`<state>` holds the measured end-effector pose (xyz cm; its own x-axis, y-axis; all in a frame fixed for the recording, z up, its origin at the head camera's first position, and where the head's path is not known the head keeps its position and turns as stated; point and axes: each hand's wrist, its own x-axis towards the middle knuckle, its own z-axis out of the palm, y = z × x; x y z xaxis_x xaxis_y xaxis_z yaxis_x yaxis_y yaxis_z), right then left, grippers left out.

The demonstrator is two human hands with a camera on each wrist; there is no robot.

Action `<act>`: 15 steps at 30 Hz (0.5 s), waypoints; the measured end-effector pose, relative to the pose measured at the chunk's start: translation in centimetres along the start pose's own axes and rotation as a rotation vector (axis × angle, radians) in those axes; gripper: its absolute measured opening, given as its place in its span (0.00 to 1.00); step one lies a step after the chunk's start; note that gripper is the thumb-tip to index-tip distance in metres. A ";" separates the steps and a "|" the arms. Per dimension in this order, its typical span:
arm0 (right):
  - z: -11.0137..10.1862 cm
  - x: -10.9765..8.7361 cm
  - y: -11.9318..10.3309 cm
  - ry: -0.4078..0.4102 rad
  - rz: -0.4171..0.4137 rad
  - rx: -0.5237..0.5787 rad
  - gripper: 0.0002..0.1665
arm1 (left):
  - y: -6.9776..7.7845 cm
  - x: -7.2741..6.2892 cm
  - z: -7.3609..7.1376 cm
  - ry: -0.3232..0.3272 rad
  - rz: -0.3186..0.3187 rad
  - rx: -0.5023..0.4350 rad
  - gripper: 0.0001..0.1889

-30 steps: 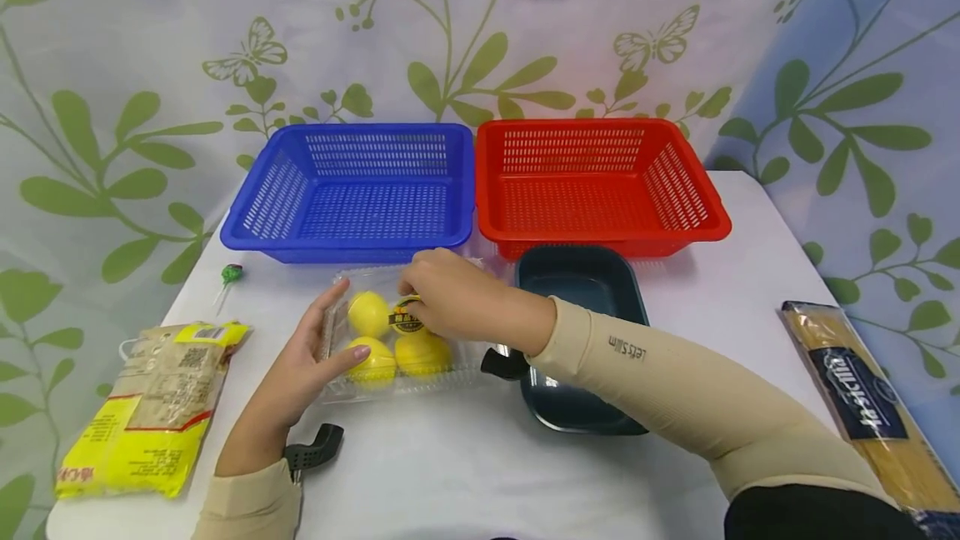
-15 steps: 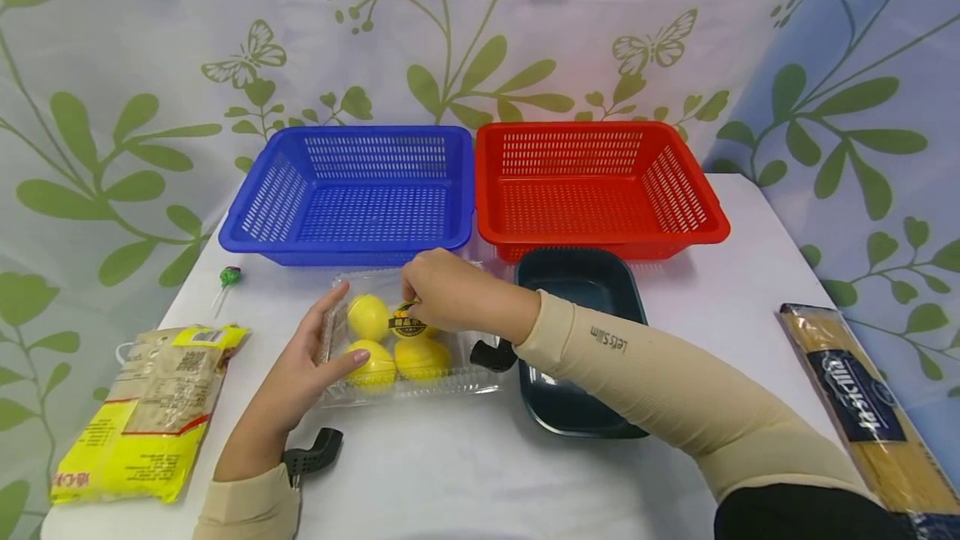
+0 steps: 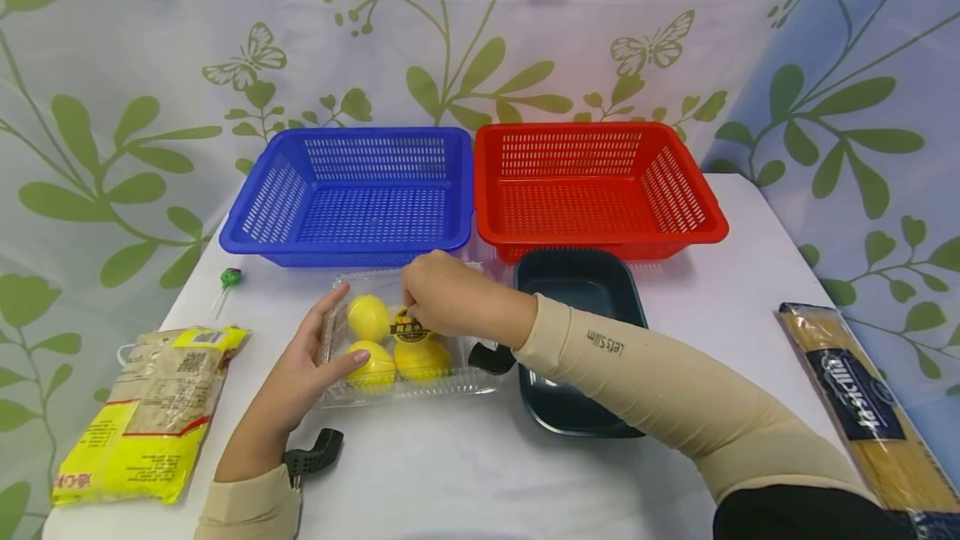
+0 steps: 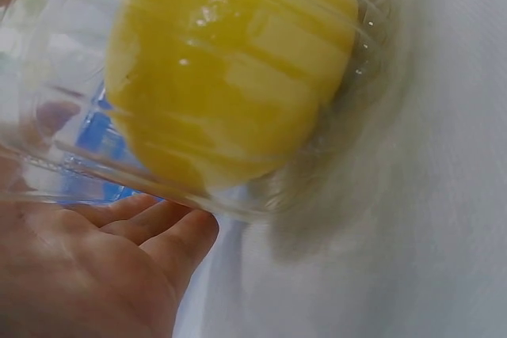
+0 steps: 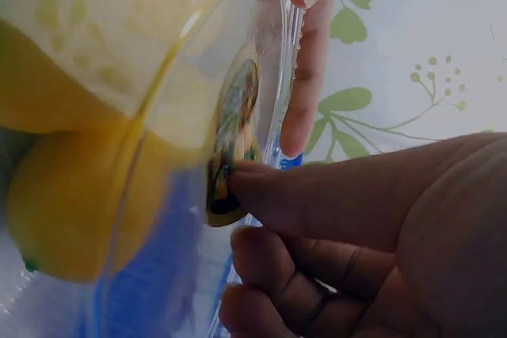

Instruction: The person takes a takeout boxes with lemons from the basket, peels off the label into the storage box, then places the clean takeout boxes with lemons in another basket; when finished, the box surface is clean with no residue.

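Note:
A clear plastic clamshell box [image 3: 438, 387] holding several yellow fruits [image 3: 368, 317] lies in front of the baskets in the head view. A round black-and-gold label [image 3: 407, 329] is on its lid. My left hand [image 3: 303, 361] holds the box's left end, thumb on the lid and fingers along the side wall. From the right, my right hand [image 3: 453, 294] reaches over the lid. In the right wrist view its thumb [image 5: 261, 187] is on the label's end, and its curled fingers sit just below, by the lid. One yellow fruit [image 4: 238, 69] fills much of the left wrist view.
Behind stand a blue basket [image 3: 367, 257] and a red basket [image 3: 600, 238]. A dark green tray [image 3: 577, 419] is right of the box, under my right forearm. A yellow bag [image 3: 150, 419] and a green lollipop [image 3: 230, 277] lie left; a spaghetti pack [image 3: 862, 398] lies far right.
My right wrist has shifted slightly left. The label sits a little lower and more tilted beside the right fingers. My left hand stays at the box's left end.

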<state>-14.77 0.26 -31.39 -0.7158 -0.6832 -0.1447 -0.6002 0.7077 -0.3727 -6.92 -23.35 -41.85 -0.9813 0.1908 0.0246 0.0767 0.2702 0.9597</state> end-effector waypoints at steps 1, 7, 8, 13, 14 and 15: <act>0.0 -0.1 0.0 -0.001 -0.018 -0.005 0.03 | 0.0 0.0 0.0 0.001 -0.001 -0.003 0.49; -0.5 -2.4 -0.1 -0.055 -0.149 0.053 0.09 | -0.2 0.0 0.1 -0.008 0.009 -0.034 0.48; -0.8 -3.1 0.0 -0.064 -0.165 0.079 0.09 | -0.3 0.0 0.1 -0.012 0.013 -0.036 0.48; -3.2 -6.5 1.5 -0.022 -0.231 0.226 0.09 | -0.3 0.1 -0.1 -0.014 0.020 -0.021 0.48; -3.9 -7.2 2.1 -0.001 -0.235 0.255 0.09 | -0.3 0.1 -0.1 -0.013 0.019 -0.020 0.48; -4.4 -7.8 2.8 0.019 -0.232 0.278 0.08 | -0.2 0.1 -0.2 -0.013 0.017 -0.019 0.48</act>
<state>-12.47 8.39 -27.25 -0.5804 -0.8142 -0.0109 -0.6290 0.4568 -0.6290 -7.05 -23.58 -42.03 -0.9775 0.2076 0.0376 0.0899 0.2487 0.9644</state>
